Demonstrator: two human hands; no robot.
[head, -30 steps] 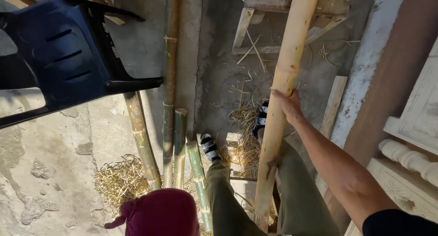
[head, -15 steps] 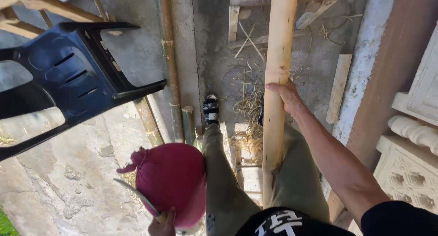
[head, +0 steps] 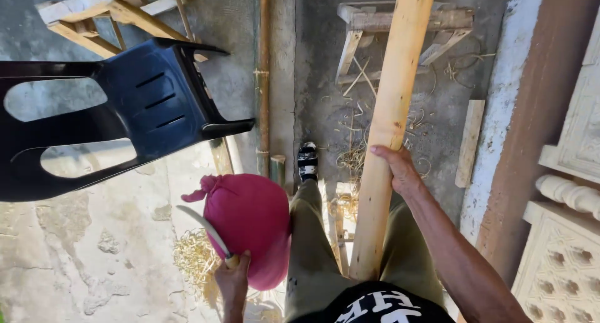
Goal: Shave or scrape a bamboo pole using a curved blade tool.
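Right hand (head: 400, 170) fingers wrapped around pale wooden pole (head: 390, 120). Left of pole, left hand (head: 232, 278) fingers closed, apparently on curved blade (head: 203, 226), beside red bundle (head: 253, 226).

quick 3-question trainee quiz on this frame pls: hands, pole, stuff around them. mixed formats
1. True or false: the right hand grips the pale wooden pole partway up its length.
2. What does the left hand hold?
A. a hammer
B. a curved blade
C. a paintbrush
3. Fill in: beside the curved blade sits a red cloth ____, knotted at the top.

Key
1. True. The fingers wrap the pole, which runs down between the legs.
2. B. The blade points up and to the left from the fist.
3. Bundle. It lies between the dark plastic chair and the person's leg.
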